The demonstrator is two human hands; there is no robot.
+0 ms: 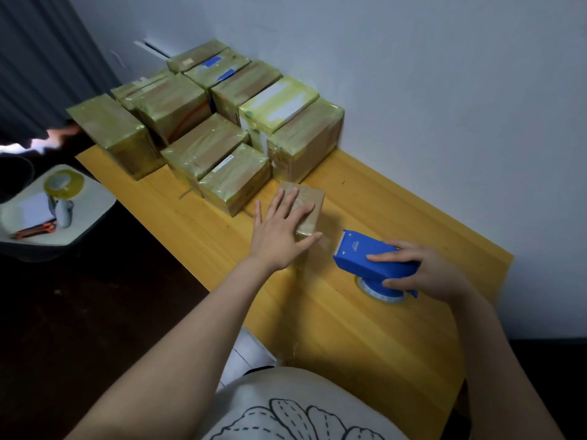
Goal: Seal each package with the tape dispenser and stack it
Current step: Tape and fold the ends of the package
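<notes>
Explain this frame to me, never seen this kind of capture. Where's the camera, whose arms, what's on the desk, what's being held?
There is no robot here. The one picture comes from a wide-angle camera on a person's head, looking forward and down, so the two bare arms are the wearer's own.

The left hand lies flat, fingers spread, on a small brown box on the yellow table. The right hand grips a blue tape dispenser that rests on the table beside the box.

Behind them, against the wall, sits a stack of taped packages, shiny with yellowish tape. To the left, on a separate white surface, is a spare tape roll among small items too blurred to name.
</notes>
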